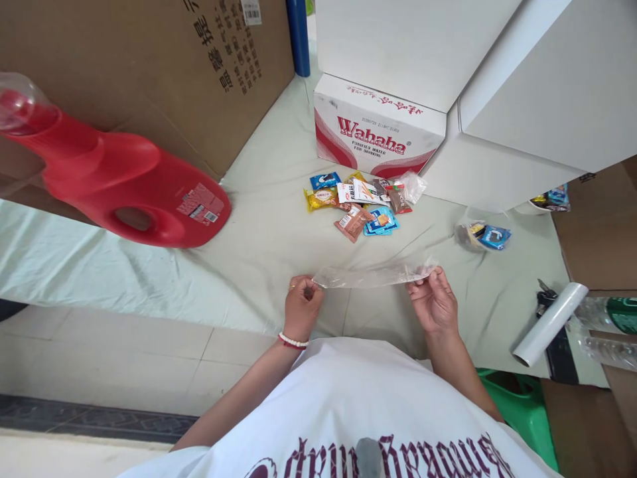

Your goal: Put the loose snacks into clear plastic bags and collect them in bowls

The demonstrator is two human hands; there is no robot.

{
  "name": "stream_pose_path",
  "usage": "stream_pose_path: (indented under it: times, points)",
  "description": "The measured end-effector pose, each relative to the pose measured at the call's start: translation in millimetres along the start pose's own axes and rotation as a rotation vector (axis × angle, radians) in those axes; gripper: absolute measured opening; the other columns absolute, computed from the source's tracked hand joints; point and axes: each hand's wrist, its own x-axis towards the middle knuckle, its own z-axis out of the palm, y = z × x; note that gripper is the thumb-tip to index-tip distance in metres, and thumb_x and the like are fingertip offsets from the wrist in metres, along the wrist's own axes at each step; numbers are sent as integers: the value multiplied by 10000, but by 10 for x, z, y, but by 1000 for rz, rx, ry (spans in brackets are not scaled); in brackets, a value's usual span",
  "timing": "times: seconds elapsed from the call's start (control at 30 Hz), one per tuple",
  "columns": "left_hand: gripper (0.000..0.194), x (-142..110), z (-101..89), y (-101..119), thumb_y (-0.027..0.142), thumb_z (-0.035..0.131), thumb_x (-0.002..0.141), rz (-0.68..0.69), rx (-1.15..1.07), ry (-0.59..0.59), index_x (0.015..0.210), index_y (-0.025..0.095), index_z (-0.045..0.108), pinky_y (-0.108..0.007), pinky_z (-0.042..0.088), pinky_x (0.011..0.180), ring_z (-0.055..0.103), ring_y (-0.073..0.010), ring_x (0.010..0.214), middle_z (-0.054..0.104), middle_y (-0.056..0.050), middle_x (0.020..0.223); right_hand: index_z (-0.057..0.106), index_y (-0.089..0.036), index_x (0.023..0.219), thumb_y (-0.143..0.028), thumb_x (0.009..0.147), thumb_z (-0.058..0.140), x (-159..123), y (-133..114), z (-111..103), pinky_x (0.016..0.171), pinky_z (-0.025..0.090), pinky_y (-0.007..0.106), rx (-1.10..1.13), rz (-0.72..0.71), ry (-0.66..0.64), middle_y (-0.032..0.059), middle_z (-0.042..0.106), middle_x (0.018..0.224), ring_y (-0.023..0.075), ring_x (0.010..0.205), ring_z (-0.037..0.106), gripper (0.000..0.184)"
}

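A clear plastic bag (371, 276) is stretched sideways in the air between both hands, near the front edge of the cloth-covered table. My left hand (303, 302) pinches its left end, with fingers curled. At the other end, my right hand (435, 299) grips the bag between thumb and fingers. Beyond the bag lies a loose pile of small packaged snacks: a brown packet (353, 222), light-blue packets (381, 220), a yellow packet (321, 198), a white packet (361, 193) and a dark-blue packet (325, 180). A crumpled clear wrapper (413, 186) rests at the pile's right.
Behind the pile stands a Wahaha water carton (378, 129) against white boxes (418, 40). A large red detergent bottle (144, 179) is at left, beside a brown carton (149, 79). At right are a clear bowl with packets (480, 232), a white roll (550, 325) and plastic bottles (604, 315).
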Motion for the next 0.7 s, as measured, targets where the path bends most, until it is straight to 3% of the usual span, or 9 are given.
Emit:
stream_pose_path:
  times: [0.07,0.1,0.17,0.27,0.37,0.5,0.7]
  points:
    - [79,-21,-7,140,243,675,732,138,69,127,739,208,604,-306,482,785,582,-203,963,597,-62,1013,566,-279,877,-444,843,777,6,-110,21,584,437,258,-6,-17,-43,-27,499,755,135,658,477,270]
    - [75,-34,4,236,240,677,762,208,59,127,766,211,608,-316,483,810,582,-206,977,601,-62,1005,572,-281,879,-456,851,768,1,-152,41,577,429,262,-37,-30,-66,-29,485,732,138,645,469,264]
    - [62,-61,69,462,255,659,846,321,-39,-38,818,212,623,-315,485,813,587,-185,908,613,-43,923,586,-277,881,-484,871,744,-27,-200,97,576,422,274,-136,-61,-112,-29,482,703,143,627,463,261]
    - [108,-86,271,794,311,650,908,333,-221,-416,885,206,666,-287,501,746,599,-154,793,643,-27,852,614,-252,866,-496,894,724,-101,-202,213,619,428,291,-313,-123,-140,-18,527,705,146,643,484,269]
    - [165,-77,517,988,347,736,849,329,-245,-556,930,206,712,-274,505,718,624,-167,828,677,-42,887,641,-233,879,-473,925,696,-183,-188,328,676,449,301,-473,-183,-145,0,585,754,160,707,531,250]
    - [163,-55,701,995,359,723,857,326,-224,-587,804,205,725,-276,476,685,587,-148,715,666,-24,764,647,-235,903,-441,962,652,-248,-207,386,699,465,304,-560,-237,-127,2,620,794,160,717,553,214]
    - [268,-47,683,838,449,720,856,202,-353,-559,774,195,693,-282,500,709,610,-158,754,672,-38,803,647,-240,928,-410,990,613,-276,-204,281,711,466,324,-694,-365,-144,35,628,876,182,781,571,185]
